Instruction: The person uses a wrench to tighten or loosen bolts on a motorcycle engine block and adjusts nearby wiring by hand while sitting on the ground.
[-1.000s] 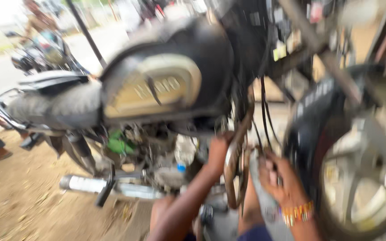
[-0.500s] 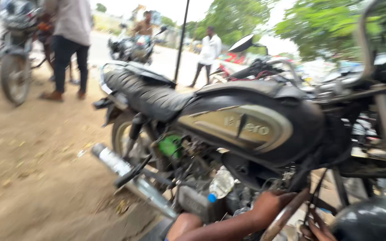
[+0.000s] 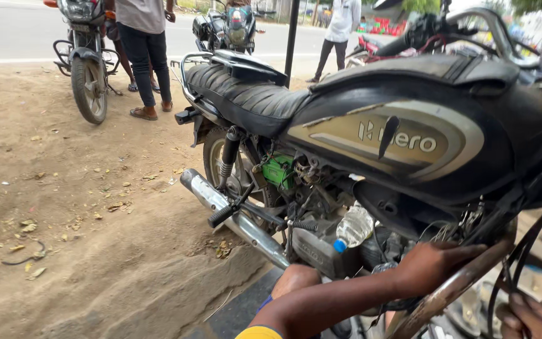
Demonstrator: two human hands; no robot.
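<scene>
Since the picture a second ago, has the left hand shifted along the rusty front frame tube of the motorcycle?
Cannot tell. The left hand grips the rusty frame tube below the tank, as before, but the camera swung and the earlier pictures are blurred.

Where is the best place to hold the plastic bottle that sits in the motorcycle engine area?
Probably the clear body of the plastic bottle, coming from the open near side. It lies tilted with its blue cap lowest, wedged among engine parts, so the body offers the fingers the widest exposed surface.
</scene>
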